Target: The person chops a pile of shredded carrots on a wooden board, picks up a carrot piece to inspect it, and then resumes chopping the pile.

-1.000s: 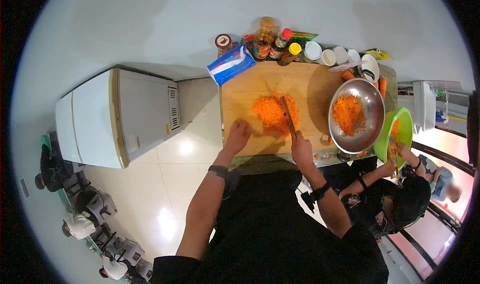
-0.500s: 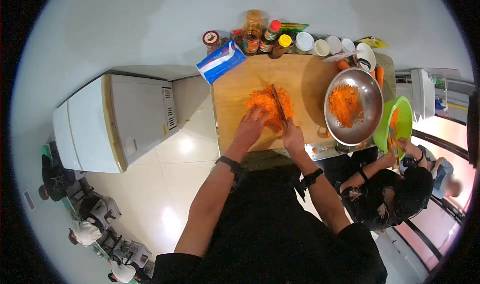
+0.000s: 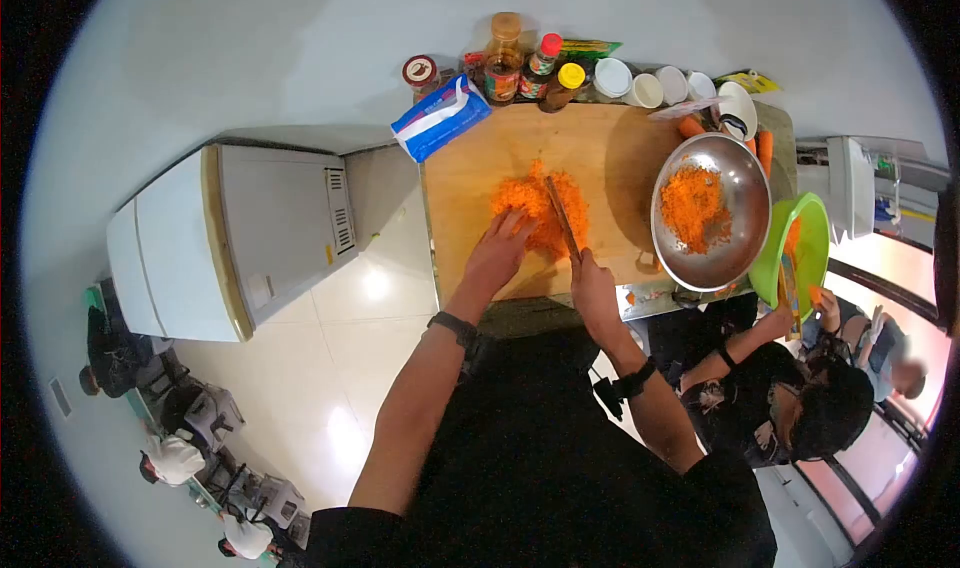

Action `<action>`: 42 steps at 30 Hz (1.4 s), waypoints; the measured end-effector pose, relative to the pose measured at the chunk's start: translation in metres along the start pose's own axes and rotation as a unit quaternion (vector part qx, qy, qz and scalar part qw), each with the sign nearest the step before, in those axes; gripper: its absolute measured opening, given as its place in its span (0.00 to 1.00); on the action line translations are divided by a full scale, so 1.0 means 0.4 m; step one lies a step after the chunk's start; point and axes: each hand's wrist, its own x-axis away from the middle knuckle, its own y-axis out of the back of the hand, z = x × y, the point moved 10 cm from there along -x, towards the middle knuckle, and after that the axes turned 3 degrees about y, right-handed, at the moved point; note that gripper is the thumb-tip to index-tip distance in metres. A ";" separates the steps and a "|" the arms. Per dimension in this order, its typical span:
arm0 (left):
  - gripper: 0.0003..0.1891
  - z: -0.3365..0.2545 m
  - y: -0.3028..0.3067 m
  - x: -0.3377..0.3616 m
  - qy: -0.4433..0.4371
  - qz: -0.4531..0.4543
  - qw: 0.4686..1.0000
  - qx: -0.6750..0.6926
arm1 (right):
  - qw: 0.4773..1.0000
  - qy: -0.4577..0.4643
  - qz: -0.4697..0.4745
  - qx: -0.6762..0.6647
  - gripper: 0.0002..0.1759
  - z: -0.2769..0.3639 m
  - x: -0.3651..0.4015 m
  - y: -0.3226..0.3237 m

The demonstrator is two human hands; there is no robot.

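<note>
A pile of finely chopped carrot point(image 3: 520, 196) lies on the left half of the wooden cutting board point(image 3: 610, 158). My right hand point(image 3: 592, 280) is closed round the handle of a knife point(image 3: 562, 216), whose blade points up and to the left across the pile. At the pile's lower left edge rests my left hand point(image 3: 500, 252), its fingers spread apart on the carrot and nothing gripped in them. A steel bowl point(image 3: 735, 193) with more chopped carrot point(image 3: 692, 208) stands at the board's right.
Bottles point(image 3: 503, 63), jars and white cups point(image 3: 612, 78) line the back edge, beside a blue packet point(image 3: 440, 118). At the right, a co-worker point(image 3: 790, 398) holds a carrot piece and a tool over a green basin point(image 3: 815, 258). A white refrigerator point(image 3: 270, 238) stands left.
My right hand and the knife handle have moved slightly right and down, and the blade is tilted differently. The co-worker's hand with the carrot has moved away from the basin.
</note>
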 end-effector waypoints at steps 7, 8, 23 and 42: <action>0.26 0.001 -0.019 -0.010 -0.012 0.000 1.000 -0.017 | 0.998 0.021 -0.058 -0.010 0.15 -0.004 -0.075 -0.051; 0.26 -0.008 -0.013 -0.005 -0.012 0.000 1.000 -0.016 | 0.998 0.022 -0.057 -0.009 0.15 0.006 -0.045 -0.021; 0.26 0.021 -0.008 -0.008 0.004 0.040 0.999 0.015 | 0.999 -0.043 0.028 -0.013 0.18 0.018 -0.003 -0.019; 0.24 0.031 -0.014 -0.006 0.022 0.010 1.000 0.019 | 0.999 0.021 -0.034 -0.026 0.12 0.046 -0.042 -0.015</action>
